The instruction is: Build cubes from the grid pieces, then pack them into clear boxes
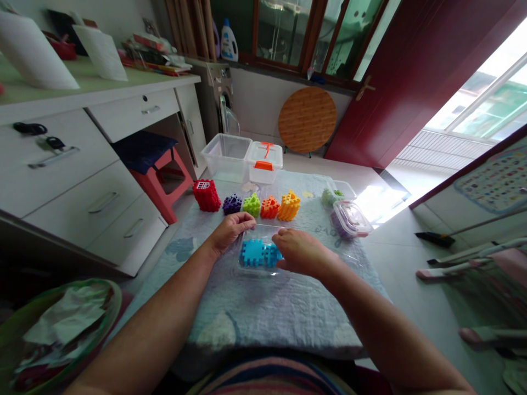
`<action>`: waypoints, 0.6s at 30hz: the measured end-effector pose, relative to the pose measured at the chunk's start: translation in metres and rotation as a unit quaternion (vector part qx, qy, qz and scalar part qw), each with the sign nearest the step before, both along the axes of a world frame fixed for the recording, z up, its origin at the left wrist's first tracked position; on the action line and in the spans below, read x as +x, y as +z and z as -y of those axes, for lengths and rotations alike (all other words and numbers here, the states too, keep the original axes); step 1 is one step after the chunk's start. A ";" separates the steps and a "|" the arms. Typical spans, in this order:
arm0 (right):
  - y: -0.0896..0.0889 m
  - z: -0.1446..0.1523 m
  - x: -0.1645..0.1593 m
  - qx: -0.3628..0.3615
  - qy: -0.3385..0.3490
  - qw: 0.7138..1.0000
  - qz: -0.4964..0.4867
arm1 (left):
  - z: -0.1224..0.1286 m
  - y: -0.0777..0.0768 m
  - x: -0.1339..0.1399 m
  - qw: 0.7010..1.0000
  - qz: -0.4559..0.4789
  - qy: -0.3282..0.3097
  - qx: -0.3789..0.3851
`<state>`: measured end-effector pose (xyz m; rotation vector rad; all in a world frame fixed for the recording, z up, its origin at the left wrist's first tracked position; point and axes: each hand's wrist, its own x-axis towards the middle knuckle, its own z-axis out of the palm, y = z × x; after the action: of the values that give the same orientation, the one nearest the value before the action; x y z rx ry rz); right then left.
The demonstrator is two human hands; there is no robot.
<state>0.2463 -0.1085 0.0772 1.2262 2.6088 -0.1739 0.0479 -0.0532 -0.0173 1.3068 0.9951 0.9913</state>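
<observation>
A clear plastic container (257, 270) sits on the cloth-covered table in front of me, with blue interlocking blocks (252, 253) inside it. My left hand (231, 232) is closed in a pinch on the container's far left rim. Over the container's right side, my right hand (302, 251) has its fingers curled down against the blue blocks; what lies between its fingertips is hidden. Beyond the container stands a row of block stacks: red (207, 196), purple (233, 204), green (251, 205), orange (270, 207) and yellow (289, 206).
At the table's back are an open clear bin (227, 159) and a lidded box (264, 163) with orange latches. Two small containers, one with green pieces (332, 194) and one lidded (352, 218), lie at the right edge. A stool (158, 164) and waste basket (61, 340) flank the left.
</observation>
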 end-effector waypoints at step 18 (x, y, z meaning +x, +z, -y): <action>-0.020 -0.008 -0.022 0.008 0.015 0.997 -0.075 | -0.001 0.000 0.000 1.000 0.017 0.000 -0.008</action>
<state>0.2240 -0.1010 0.0568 1.2221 2.7598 -0.2505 0.0476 -0.0523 -0.0175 1.2724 0.9762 0.9997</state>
